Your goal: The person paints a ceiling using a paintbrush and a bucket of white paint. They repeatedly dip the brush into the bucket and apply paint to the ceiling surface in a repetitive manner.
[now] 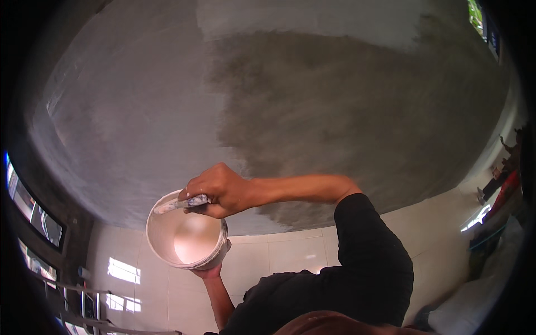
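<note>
A round white bucket (159, 245) holds pale, creamy white paint (195, 239), with light glaring off its surface. My left hand (209, 271) supports the bucket from below and at its near side; most of its fingers are hidden behind it. Over the bucket's far rim, my right hand (220, 190) is closed around a paint-smeared paintbrush (177, 205). The brush's pale handle points left across the opening, and its bristles cannot be made out. Ahead stands a grey wall (128, 128) with a large darker patch (335, 111) on its right part.
Glossy light floor tiles (290, 251) run along the wall's foot. At lower left is a metal ladder-like frame (92, 304), below windows (47, 223). A whitish sheet-like covering (474, 296) lies at lower right, with red and dark items (505, 190) beyond it.
</note>
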Motion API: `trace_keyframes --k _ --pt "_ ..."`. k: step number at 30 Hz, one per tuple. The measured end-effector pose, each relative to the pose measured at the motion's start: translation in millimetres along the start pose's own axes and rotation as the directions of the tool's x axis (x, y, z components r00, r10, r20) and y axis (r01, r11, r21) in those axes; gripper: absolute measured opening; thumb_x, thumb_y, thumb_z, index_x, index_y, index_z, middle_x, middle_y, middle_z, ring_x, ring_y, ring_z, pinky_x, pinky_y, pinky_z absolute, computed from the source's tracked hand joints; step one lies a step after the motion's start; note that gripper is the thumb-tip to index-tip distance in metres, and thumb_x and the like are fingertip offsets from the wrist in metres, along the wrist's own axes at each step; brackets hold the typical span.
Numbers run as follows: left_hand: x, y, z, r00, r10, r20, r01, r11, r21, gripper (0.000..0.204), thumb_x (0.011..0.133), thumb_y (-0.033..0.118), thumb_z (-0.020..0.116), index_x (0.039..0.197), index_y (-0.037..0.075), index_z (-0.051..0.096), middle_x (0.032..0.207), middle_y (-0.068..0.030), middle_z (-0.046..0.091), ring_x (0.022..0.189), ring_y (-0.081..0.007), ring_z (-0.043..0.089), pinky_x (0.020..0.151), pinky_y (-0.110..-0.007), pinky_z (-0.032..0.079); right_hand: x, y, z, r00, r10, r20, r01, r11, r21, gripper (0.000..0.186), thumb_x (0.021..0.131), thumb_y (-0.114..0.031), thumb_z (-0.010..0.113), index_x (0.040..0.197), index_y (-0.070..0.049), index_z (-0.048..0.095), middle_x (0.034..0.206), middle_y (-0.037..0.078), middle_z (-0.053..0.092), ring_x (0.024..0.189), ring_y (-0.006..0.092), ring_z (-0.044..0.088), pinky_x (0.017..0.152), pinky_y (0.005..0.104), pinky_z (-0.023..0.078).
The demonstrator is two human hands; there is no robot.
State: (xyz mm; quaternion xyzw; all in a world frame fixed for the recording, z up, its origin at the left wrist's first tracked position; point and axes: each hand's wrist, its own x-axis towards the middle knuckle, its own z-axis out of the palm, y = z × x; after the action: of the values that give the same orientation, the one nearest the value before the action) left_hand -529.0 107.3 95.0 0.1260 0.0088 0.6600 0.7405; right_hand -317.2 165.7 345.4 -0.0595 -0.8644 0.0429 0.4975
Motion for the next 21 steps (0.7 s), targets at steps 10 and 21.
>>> trace_keyframes --k 10,21 --pt "2.9 -7.5 41.3 0.997 -0.062 -0.05 0.048 0.968 -0.248 0.085 0.096 0.07 0.047 0.157 0.011 0.034 0.161 -0.0175 0.035 0.147 -0.047 0.033 0.118 -0.078 0.019 4.2 -55.2 -26.1 0.85 0.521 0.084 -0.526 0.829 0.188 0.018 0.085 -0.014 0.083 0.092 0.001 0.076 0.078 0.008 0.076 0.065 0.0104 0.07 0.055 0.0264 0.05" --pt "3.3 -28.7 -33.2 0.986 -0.15 -0.073 0.141 0.983 -0.113 0.105 0.078 0.082 0.063 0.159 0.023 0.035 0.167 -0.0097 0.03 0.15 -0.0392 0.032 0.117 -0.072 0.029 -39.9 -45.5 -23.1 0.692 0.714 0.102 -0.658 0.566 0.497 0.018 0.086 -0.011 0.08 0.092 0.005 0.075 0.08 0.009 0.077 0.066 0.0137 0.071 0.059 0.0255 0.053"
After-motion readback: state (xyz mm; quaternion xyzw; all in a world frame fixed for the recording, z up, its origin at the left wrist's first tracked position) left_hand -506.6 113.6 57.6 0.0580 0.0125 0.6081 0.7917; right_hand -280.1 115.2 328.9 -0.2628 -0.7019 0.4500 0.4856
